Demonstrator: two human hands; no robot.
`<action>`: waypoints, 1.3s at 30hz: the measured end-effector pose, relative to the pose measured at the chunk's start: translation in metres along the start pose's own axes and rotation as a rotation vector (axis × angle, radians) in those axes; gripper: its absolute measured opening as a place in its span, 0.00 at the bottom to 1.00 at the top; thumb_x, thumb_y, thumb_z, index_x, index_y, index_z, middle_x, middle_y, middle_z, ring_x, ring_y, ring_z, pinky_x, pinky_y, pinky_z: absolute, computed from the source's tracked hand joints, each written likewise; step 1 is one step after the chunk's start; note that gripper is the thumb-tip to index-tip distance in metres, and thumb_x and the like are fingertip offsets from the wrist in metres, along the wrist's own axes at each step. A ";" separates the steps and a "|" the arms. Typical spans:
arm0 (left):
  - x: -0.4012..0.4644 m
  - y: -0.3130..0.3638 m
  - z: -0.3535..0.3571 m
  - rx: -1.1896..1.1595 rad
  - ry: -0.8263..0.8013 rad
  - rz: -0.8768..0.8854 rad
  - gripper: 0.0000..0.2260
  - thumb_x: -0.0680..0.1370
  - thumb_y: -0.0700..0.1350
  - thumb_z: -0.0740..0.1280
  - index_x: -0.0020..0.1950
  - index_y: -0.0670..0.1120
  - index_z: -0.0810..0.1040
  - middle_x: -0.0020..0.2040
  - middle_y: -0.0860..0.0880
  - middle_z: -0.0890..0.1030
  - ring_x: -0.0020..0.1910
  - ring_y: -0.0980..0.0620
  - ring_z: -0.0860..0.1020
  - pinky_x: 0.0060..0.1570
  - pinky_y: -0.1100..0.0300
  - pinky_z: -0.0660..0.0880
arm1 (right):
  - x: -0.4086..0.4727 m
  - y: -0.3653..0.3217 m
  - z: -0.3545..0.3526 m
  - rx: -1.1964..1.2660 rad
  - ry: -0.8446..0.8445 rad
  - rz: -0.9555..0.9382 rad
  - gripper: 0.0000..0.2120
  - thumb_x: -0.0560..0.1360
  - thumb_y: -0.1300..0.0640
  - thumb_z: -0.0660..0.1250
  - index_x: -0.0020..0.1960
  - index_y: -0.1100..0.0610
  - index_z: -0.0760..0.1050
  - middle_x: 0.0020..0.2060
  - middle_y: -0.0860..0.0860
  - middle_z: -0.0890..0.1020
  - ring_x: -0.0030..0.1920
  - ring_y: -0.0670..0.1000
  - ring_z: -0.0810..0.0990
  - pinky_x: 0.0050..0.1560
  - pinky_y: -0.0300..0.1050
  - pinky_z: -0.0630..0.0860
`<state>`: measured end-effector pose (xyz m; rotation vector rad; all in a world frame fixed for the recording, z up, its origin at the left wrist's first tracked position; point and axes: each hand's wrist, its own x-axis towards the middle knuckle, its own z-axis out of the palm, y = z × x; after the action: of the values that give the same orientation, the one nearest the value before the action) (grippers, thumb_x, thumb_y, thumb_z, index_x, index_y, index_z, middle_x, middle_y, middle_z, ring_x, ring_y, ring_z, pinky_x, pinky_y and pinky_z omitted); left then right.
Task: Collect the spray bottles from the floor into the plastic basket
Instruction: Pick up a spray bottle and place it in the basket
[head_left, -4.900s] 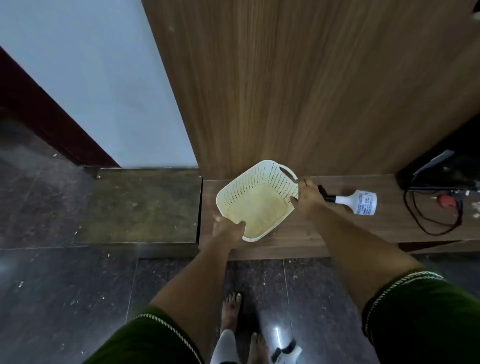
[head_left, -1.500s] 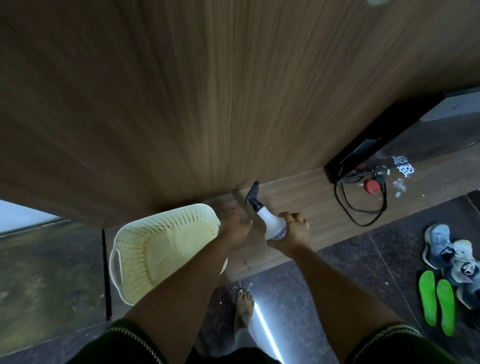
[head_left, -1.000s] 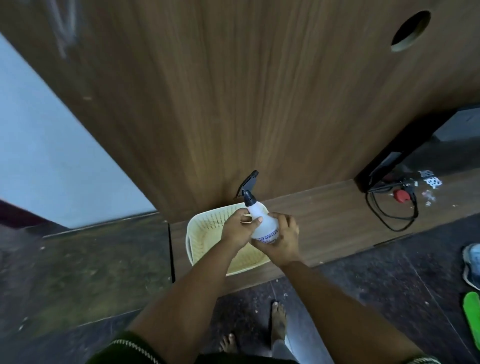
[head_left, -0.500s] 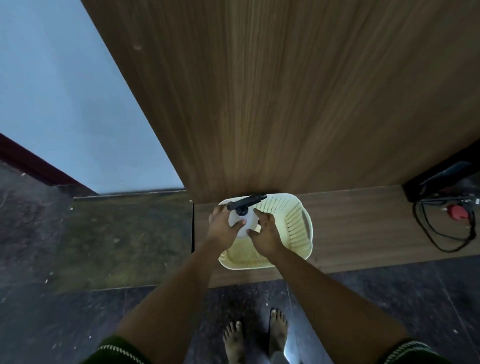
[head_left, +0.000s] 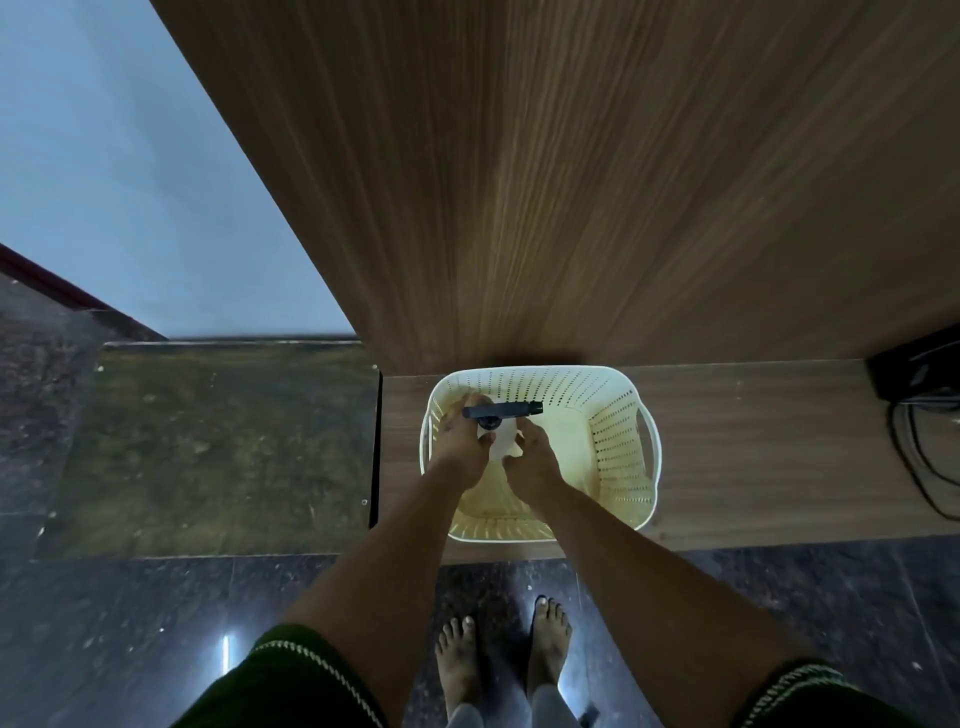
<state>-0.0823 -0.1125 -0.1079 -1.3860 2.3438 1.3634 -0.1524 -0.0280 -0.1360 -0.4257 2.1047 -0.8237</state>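
Observation:
A cream perforated plastic basket (head_left: 618, 441) stands on a low wooden ledge against a wood panel. Inside its left half a white spray bottle (head_left: 503, 442) with a black trigger head stands upright, the head pointing sideways. My left hand (head_left: 460, 449) wraps the bottle's left side. My right hand (head_left: 530, 462) holds its right side. Both hands reach down into the basket, and they hide most of the bottle's body.
The wooden ledge (head_left: 753, 457) runs to the right, where black cables (head_left: 919, 457) and a dark box lie. A tall wood panel (head_left: 571, 182) rises right behind the basket. Dark stone floor (head_left: 156, 623) lies below, with my bare feet (head_left: 504, 654) on it.
Both hands have lowered the spray bottle deeper into the basket. The view has shifted, so the basket sits more central.

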 end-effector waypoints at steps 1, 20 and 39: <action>0.001 -0.002 0.003 -0.014 -0.002 -0.019 0.21 0.78 0.37 0.63 0.70 0.46 0.65 0.68 0.44 0.71 0.66 0.42 0.71 0.61 0.56 0.68 | 0.001 0.003 0.001 -0.005 -0.004 0.003 0.31 0.71 0.73 0.62 0.72 0.59 0.63 0.67 0.58 0.69 0.66 0.58 0.72 0.67 0.51 0.72; -0.005 0.009 0.012 -0.082 0.079 -0.252 0.14 0.81 0.42 0.61 0.67 0.42 0.69 0.65 0.40 0.73 0.65 0.42 0.72 0.64 0.52 0.68 | 0.003 0.014 0.003 -0.023 -0.002 -0.022 0.29 0.74 0.70 0.64 0.74 0.60 0.63 0.68 0.57 0.70 0.65 0.55 0.75 0.64 0.49 0.75; -0.021 0.005 0.003 -0.031 0.057 -0.210 0.29 0.79 0.38 0.63 0.77 0.44 0.54 0.69 0.42 0.72 0.67 0.42 0.72 0.64 0.52 0.70 | -0.009 0.011 -0.010 -0.028 0.099 0.013 0.29 0.76 0.66 0.65 0.74 0.60 0.61 0.69 0.58 0.68 0.66 0.56 0.74 0.66 0.52 0.73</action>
<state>-0.0753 -0.0955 -0.0963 -1.6468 2.1450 1.3228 -0.1547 -0.0110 -0.1337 -0.3927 2.2096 -0.8240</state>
